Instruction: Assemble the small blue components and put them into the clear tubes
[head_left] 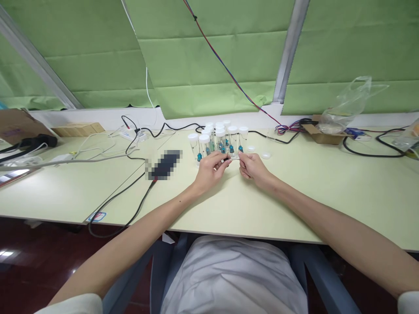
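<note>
A cluster of clear vials with white caps stands upright just beyond my hands, and small teal parts with thin leads show inside them. My left hand is closed in a pinch at the front of the cluster, with a small dark piece at its fingertips. Close by on the right, my right hand is also closed, thumb and index finger pressed together. Something thin and pale seems to run between the two pinches, but it is too small to make out. Two loose white caps lie beyond my right hand.
A blurred-out dark device with a black cable lies left of my hands. Further left are white cables and a power strip. An open cardboard box with a plastic bag stands at the back right. The table's front edge is near my body.
</note>
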Available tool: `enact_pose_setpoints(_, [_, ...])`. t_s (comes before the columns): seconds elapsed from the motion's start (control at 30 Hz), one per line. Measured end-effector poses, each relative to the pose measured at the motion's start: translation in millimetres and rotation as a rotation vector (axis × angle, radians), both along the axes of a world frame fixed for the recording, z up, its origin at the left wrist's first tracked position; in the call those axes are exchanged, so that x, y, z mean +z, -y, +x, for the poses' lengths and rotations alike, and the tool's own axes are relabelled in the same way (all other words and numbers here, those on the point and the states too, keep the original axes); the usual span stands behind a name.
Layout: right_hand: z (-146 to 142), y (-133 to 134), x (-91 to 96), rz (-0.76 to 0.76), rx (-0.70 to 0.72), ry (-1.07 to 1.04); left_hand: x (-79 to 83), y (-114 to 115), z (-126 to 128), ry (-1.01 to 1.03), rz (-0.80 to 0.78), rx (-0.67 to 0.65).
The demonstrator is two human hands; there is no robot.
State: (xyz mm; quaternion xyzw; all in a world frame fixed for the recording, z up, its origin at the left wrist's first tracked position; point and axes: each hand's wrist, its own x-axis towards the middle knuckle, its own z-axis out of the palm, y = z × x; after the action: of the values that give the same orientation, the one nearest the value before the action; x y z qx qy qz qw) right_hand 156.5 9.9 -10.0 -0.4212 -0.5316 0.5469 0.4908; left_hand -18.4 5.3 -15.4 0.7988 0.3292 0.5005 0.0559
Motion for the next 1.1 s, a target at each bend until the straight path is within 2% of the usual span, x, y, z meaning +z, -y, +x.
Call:
enact_pose_setpoints(0.13, [0,-1,-0.1,-0.023,0.007,0.006,-0.8,0,-1,-0.021,0.012,0.000])
enact_pose_setpoints(0.27, [0,-2,-2.7,0.046,0.004,0.031,-0.8,0,0,0.012,-0.028,0.000])
enact_pose_setpoints(0.4, [1,-2,-5.7,0.176,-0.022,0.092,0.0,0,1,0.115,-0.144,-0.023])
enact_pose_setpoints(0.6, [3,0,-6.3,0.364,-0.078,0.214,2.7,0,2,0.272,-0.375,-0.127])
enact_pose_setpoints(0.87, [4,4,-2.9,0.472,-0.097,0.272,10.3,5,1,0.341,-0.539,-0.181])
enact_pose_setpoints(1.0, [4,7,-0.8,0.508,-0.105,0.278,9.5,4,1,0.330,-0.547,-0.190])
enact_pose_setpoints(1.1, [4,6,-1.2,0.482,-0.098,0.243,6.1,2,0,0.263,-0.441,-0.155])
